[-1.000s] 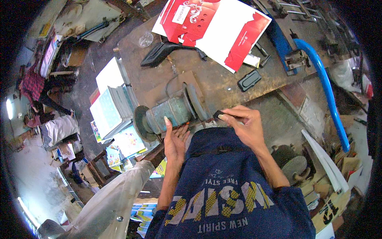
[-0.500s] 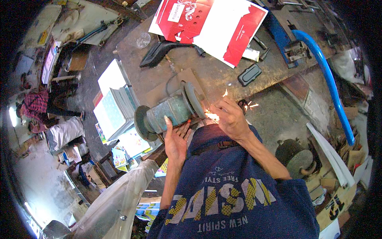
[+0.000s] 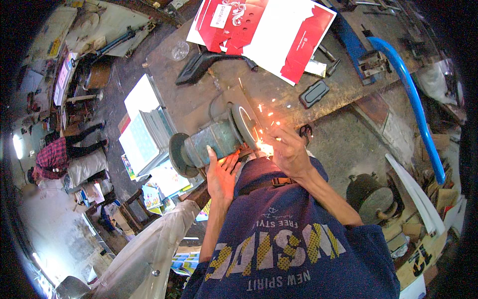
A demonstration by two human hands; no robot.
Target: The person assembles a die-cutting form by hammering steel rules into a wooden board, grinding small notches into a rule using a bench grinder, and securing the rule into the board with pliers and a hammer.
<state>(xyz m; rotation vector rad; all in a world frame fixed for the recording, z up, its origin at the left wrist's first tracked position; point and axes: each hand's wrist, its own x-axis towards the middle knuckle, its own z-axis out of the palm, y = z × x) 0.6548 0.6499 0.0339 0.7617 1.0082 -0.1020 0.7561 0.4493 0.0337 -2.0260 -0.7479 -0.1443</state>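
Note:
A worn grey-green bench grinder [image 3: 211, 143] sits tilted on the workbench in front of me, a wheel at each end. Bright sparks [image 3: 266, 148] spray off the rim of its right wheel [image 3: 243, 124]. My right hand [image 3: 291, 155] is closed beside that wheel, fingers bent in toward the sparks. Whatever it pinches is hidden by the fingers and the glare. Against the near side of the grinder body rests my left hand [image 3: 220, 177], its fingers stretched out and lit orange. The left wheel [image 3: 180, 153] stands clear of both hands.
Beyond the grinder lie a black vehicle mirror [image 3: 196, 69], red-and-white cardboard [image 3: 271, 35] and a dark oval case [image 3: 314, 93]. Stacked papers [image 3: 147, 132] are at left. A blue curved tube [image 3: 411, 94] arcs at right. Another person [image 3: 52, 157] bends over at far left.
The sparks have grown and now also fly upward past the wheel. My right hand has shifted slightly; my left hand stays at the grinder. The other person has bent further over.

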